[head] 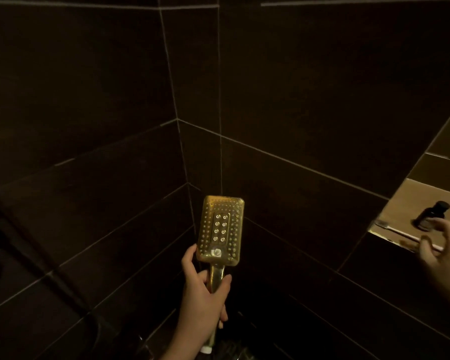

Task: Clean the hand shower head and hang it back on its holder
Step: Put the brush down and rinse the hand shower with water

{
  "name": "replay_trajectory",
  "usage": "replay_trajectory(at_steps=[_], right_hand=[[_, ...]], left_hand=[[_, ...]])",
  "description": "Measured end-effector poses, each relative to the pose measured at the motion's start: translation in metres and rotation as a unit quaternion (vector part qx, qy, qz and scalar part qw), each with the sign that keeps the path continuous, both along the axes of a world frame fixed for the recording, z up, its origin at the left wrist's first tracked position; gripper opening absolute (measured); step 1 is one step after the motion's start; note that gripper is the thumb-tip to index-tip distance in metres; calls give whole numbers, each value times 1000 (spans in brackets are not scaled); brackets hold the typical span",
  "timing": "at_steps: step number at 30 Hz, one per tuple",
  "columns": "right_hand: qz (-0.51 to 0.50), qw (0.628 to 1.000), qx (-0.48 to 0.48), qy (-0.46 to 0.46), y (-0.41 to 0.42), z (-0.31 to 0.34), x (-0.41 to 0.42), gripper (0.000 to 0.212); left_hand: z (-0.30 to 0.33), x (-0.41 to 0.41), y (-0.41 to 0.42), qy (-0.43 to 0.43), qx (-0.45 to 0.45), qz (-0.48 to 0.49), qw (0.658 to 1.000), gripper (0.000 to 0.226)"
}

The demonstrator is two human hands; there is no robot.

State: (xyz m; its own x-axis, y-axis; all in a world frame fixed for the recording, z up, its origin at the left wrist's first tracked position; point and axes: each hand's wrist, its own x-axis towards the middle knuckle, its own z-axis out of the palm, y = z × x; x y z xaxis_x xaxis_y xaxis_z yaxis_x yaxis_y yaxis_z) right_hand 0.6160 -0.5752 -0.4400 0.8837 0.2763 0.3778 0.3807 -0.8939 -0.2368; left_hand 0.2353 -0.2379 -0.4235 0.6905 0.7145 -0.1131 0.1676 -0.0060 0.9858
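The gold-coloured, rectangular metal hand shower head (220,231) stands upright near the lower middle of the view, its spray face turned toward the camera, with rows of small nozzles around a raised centre panel bearing two columns of larger nozzles and a round button just below it. Its gold handle runs straight down from the head into the left hand (205,294), whose fingers are wrapped round the handle while the thumb reaches up along the left edge of the head. A white fitting (206,348) shows at the bottom end of the handle, below the hand. At the right edge, the right hand (446,252) reaches toward a lighter tan recessed wall niche (411,198); its fingers are curled and appear to pinch a thin, pale stick-like thing (400,233) lying along the niche's front edge, too blurred to identify. A dark bottle (431,213) stands in the niche just beyond the fingers. Dark brown wall tiles (89,100) with pale grout lines meet in a corner behind the shower head.
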Motion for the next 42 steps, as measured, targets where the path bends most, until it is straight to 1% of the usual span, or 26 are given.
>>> replay_trajectory(at_steps=[2, 4, 6, 8, 10, 12, 14, 17, 19, 22, 24, 26, 28, 30, 33, 35, 36, 39, 42], right_hand=[[-2, 1000, 7, 1, 23, 9, -24, 58], [19, 1000, -11, 19, 43, 6, -37, 58], [36, 998, -35, 25, 72, 25, -71, 62], [78, 995, -63, 22, 101, 41, -96, 65], [142, 987, -77, 14, 139, 58, -120, 61], [216, 973, -76, -21, 188, 73, -154, 59], [320, 942, -79, -59, 240, 83, -193, 56], [451, 888, -63, -67, 316, 101, -244, 44], [511, 856, -46, -68, 363, 123, -274, 38], [572, 814, -30, -98, 426, 165, -314, 42], [600, 789, -22, -130, 463, 199, -337, 49], [631, 764, 3, -137, 498, 243, -362, 56], [655, 745, 66, -103, 528, 291, -382, 55], [674, 720, 152, -65, 557, 340, -398, 48], [678, 682, 273, -6, 594, 406, -414, 44], [680, 663, 312, 23, 611, 441, -422, 43], [683, 662, 308, 29, 617, 453, -425, 42], [679, 676, 283, 26, 628, 472, -431, 31], [664, 681, 303, 50, 630, 481, -430, 19]], left_hand=[[1, -7, 2, -2, 0, 12, 1000, 95], [1, -16, 5, 0, -1, 27, 1000, 94], [2, -25, 8, 2, -3, 46, 999, 94], [5, -35, 13, 0, -5, 68, 998, 94], [13, -46, 23, -2, -2, 96, 995, 96], [24, -57, 36, -5, 10, 119, 993, 97], [39, -70, 50, -13, 27, 143, 989, 98], [65, -93, 71, -27, 66, 189, 979, 96], [85, -111, 86, -34, 101, 221, 969, 96], [123, -138, 108, -41, 154, 257, 953, 93], [151, -156, 122, -47, 189, 277, 941, 89], [181, -175, 133, -58, 222, 304, 925, 88], [208, -191, 143, -63, 250, 330, 908, 86], [235, -205, 151, -74, 268, 353, 893, 86], [268, -219, 160, -84, 300, 376, 873, 87], [286, -226, 165, -92, 313, 392, 860, 88], [292, -229, 168, -98, 318, 399, 854, 89], [309, -236, 174, -113, 336, 405, 843, 89], [318, -240, 179, -114, 342, 400, 843, 90]])
